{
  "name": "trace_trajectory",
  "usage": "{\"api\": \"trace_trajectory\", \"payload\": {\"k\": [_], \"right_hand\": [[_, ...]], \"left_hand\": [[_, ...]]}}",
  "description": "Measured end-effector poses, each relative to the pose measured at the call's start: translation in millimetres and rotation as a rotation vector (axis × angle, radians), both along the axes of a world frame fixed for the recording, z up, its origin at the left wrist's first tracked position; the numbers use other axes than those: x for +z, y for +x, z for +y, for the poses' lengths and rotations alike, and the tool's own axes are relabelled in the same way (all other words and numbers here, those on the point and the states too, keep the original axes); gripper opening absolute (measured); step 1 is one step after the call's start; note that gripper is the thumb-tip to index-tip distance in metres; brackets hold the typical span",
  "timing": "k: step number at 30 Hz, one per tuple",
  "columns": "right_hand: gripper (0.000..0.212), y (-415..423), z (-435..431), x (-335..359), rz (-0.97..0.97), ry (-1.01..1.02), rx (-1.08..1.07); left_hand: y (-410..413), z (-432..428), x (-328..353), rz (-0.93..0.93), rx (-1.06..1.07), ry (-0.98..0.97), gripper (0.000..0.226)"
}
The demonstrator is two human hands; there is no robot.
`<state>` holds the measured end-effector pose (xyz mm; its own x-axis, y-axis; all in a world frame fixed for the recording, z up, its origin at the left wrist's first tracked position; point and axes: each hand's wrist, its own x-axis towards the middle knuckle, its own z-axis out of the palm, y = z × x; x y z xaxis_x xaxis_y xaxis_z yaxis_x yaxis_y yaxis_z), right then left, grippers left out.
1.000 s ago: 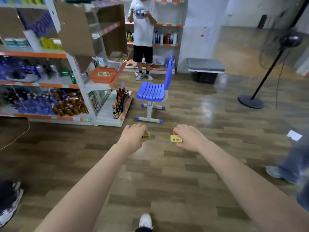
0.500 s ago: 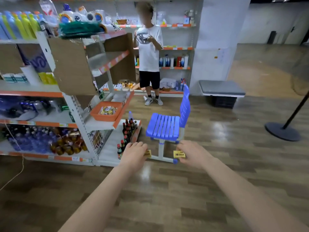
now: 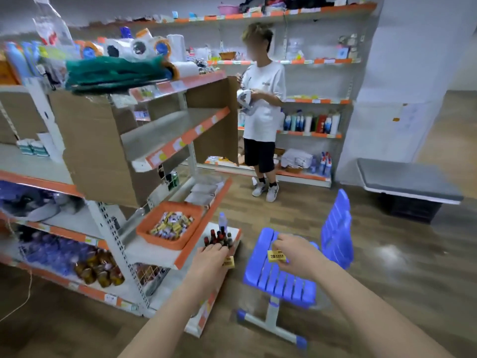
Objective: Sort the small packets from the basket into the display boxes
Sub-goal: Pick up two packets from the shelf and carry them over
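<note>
Right now we carry one small packet in each hand. Our left hand [image 3: 210, 257] has its fingers curled over a yellow packet [image 3: 228, 262], and only the packet's end shows past the knuckles. Our right hand [image 3: 294, 254] pinches a 2B packet [image 3: 276, 256] between thumb and fingertips, over the seat of the blue chair [image 3: 281, 280]. Up and left of our left fingers, the orange basket [image 3: 165, 241] sits on a shelf with loose packets [image 3: 171, 224] heaped inside. Dark little bottles [image 3: 219, 237] stand just beyond those fingers.
</note>
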<state>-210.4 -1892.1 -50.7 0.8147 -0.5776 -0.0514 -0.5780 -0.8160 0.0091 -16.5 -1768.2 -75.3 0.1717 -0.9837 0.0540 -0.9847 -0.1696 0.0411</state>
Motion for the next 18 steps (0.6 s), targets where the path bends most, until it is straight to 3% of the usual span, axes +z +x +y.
{"api": "trace_trajectory", "payload": {"k": [15, 18], "right_hand": [[0.030, 259.0, -260.2, -16.3, -0.021, -0.038, 0.207], [0.029, 306.1, -297.9, -15.5, -0.057, -0.035, 0.250]], "left_hand": [[227.7, -240.0, -15.7, 0.089, 0.119, -0.041, 0.006], [269.7, -273.6, -16.0, 0.081, 0.138, -0.036, 0.016]]}}
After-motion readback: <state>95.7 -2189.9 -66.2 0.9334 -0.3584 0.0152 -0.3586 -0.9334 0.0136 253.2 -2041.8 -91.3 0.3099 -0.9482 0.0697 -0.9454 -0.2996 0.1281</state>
